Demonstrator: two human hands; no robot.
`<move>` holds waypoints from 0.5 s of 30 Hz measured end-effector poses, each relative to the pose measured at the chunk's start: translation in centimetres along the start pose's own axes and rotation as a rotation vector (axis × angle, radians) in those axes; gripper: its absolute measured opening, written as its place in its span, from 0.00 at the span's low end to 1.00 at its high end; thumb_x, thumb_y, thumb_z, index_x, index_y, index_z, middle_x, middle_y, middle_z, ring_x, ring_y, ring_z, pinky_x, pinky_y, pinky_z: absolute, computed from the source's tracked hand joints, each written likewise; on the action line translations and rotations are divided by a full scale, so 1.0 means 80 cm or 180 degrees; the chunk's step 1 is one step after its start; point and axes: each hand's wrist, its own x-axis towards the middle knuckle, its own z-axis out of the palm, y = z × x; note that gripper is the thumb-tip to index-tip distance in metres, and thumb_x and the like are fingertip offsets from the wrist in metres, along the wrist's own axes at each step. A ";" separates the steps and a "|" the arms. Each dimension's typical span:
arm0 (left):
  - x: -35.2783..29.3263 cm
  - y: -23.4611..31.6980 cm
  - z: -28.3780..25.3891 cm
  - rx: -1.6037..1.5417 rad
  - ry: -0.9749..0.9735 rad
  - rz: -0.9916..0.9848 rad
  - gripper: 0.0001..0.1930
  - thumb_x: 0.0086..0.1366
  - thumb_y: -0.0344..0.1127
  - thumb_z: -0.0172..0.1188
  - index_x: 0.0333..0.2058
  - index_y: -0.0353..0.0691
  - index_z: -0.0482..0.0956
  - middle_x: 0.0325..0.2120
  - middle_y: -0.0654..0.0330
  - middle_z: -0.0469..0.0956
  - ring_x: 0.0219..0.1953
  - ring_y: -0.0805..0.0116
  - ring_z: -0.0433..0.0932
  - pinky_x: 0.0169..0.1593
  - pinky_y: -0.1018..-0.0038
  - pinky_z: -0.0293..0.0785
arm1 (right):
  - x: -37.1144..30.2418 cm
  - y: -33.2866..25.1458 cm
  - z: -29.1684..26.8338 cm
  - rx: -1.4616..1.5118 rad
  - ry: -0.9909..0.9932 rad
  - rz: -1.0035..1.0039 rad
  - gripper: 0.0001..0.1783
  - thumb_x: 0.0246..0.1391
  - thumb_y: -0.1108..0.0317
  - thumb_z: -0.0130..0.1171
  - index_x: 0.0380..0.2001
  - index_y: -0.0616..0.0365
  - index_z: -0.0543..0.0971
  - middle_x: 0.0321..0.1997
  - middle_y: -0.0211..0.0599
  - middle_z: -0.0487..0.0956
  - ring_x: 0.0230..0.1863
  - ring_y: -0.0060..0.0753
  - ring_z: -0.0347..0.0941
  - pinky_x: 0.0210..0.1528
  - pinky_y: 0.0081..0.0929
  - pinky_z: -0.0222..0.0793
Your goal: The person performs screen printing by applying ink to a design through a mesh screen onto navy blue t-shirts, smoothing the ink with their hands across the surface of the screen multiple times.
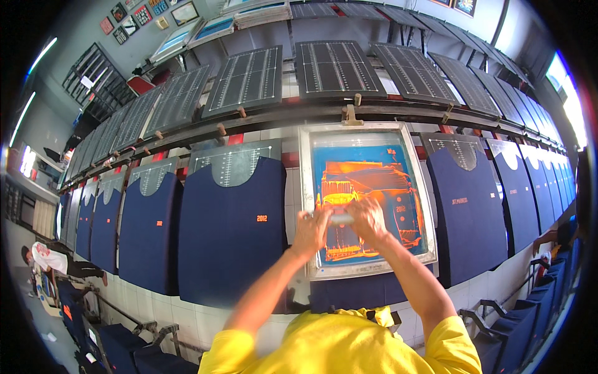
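Observation:
A silk-screen frame (304, 181) with pale edges lies over a navy shirt (355, 294), whose lower part shows below it. Orange ink (367, 167) is smeared across the frame's blue mesh (389, 138). Both my hands are closed on a squeegee (341, 219) at the middle of the mesh. My left hand (311, 232) grips its left end and my right hand (369, 219) its right end. Fingers cover most of the squeegee, and its blade is hard to make out. A metal clamp (351, 116) sits at the frame's far edge.
Navy shirts (230, 243) with small orange prints lie on boards to the left; another shirt (467, 215) is close on the right. A rail (268, 112) with wooden pegs runs behind, before bare dark boards (339, 70). A person (53, 258) is at far left. Metal racks (498, 318) stand near right.

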 end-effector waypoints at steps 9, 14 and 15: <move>-0.031 0.051 -0.044 -0.0007 -0.0489 -0.0185 0.17 0.63 0.27 0.58 0.51 0.42 0.73 0.44 0.60 0.81 0.41 0.62 0.80 0.47 0.60 0.58 | -0.035 -0.046 -0.048 0.0037 -0.0111 0.0045 0.11 0.41 0.74 0.62 0.32 0.53 0.81 0.33 0.32 0.80 0.35 0.40 0.74 0.41 0.40 0.65; -0.100 0.097 -0.038 -0.0348 -0.0321 -0.0191 0.20 0.61 0.26 0.58 0.52 0.40 0.72 0.50 0.60 0.79 0.53 0.68 0.77 0.49 0.60 0.58 | -0.098 -0.096 -0.065 -0.0031 -0.0397 0.0130 0.15 0.39 0.75 0.60 0.36 0.54 0.79 0.41 0.29 0.80 0.39 0.36 0.74 0.40 0.38 0.66; -0.099 0.095 -0.035 -0.0293 -0.0305 -0.0217 0.20 0.61 0.26 0.58 0.52 0.40 0.72 0.50 0.60 0.79 0.54 0.68 0.77 0.49 0.60 0.58 | -0.096 -0.093 -0.062 -0.0042 -0.0338 0.0112 0.15 0.39 0.75 0.60 0.35 0.54 0.79 0.40 0.29 0.80 0.39 0.36 0.74 0.40 0.38 0.66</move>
